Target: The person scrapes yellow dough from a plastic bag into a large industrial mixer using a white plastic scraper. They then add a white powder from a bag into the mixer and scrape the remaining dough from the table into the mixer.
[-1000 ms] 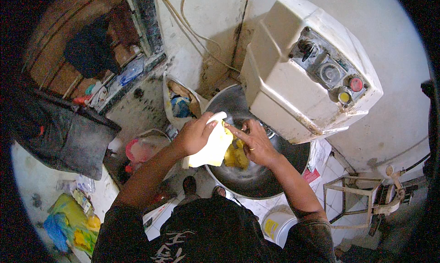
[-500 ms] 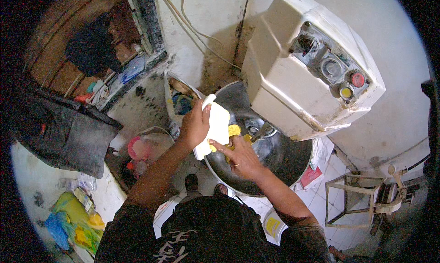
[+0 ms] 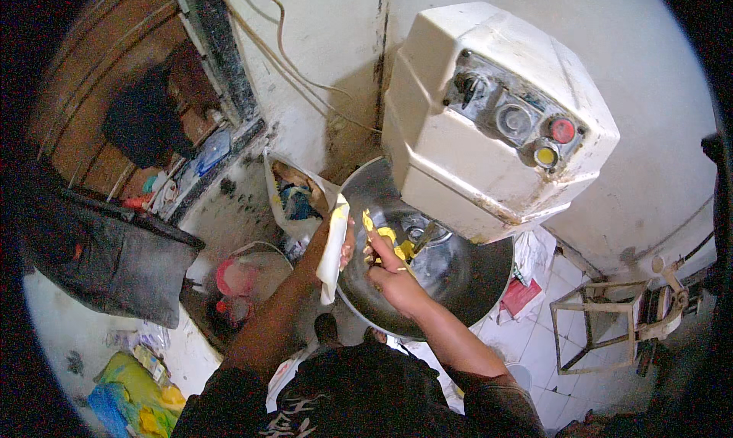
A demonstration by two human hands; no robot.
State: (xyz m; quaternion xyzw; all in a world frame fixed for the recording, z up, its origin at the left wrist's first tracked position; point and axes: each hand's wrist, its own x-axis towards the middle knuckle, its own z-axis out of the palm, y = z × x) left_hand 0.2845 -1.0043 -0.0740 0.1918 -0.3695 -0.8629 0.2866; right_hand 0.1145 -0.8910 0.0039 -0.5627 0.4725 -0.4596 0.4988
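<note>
My left hand grips a white wrapper or flat piece, turned nearly edge-on, with a yellow smear near its top. It is over the left rim of a large steel mixer bowl. My right hand is just right of the wrapper, over the bowl, its curled fingers on a soft yellow lump. More yellow lumps lie in the bowl behind the hand, beside a metal agitator.
The cream mixer housing overhangs the bowl. An open sack and pink plastic items are at left, near a dark cloth. A metal frame stands on the tiles at right. Bags lie lower left.
The white piece has turned from broadside to edge-on and moved slightly left. My right hand has come away from it, down and left, with yellow lump in its fingers.
</note>
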